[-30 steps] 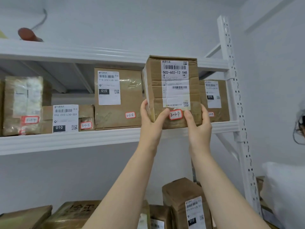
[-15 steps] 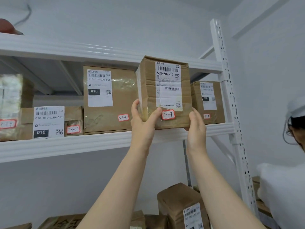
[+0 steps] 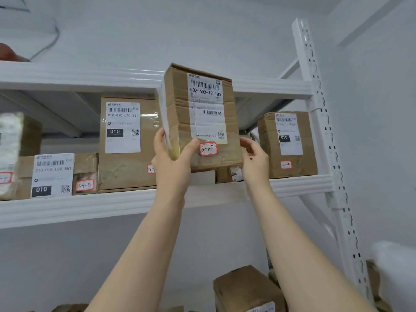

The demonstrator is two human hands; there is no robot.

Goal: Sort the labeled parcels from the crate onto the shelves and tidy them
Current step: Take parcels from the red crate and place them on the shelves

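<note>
Holding the 3-1-7 parcel (image 3: 202, 118) upright and slightly tilted just above the shelf (image 3: 292, 183), your left hand (image 3: 173, 163) wraps its lower left corner, thumb across the front. Your right hand (image 3: 255, 161) curls at the lower right edge; whether it grips is unclear. Creased cardboard and glossy tape suggest a light, slightly soft, slippery box, so support the base corners. A tall parcel (image 3: 126, 167) stands just left of your left hand.

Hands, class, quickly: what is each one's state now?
Left hand: holding the parcel by its lower corner.
Right hand: at the parcel's edge; grip cannot be told.
</note>
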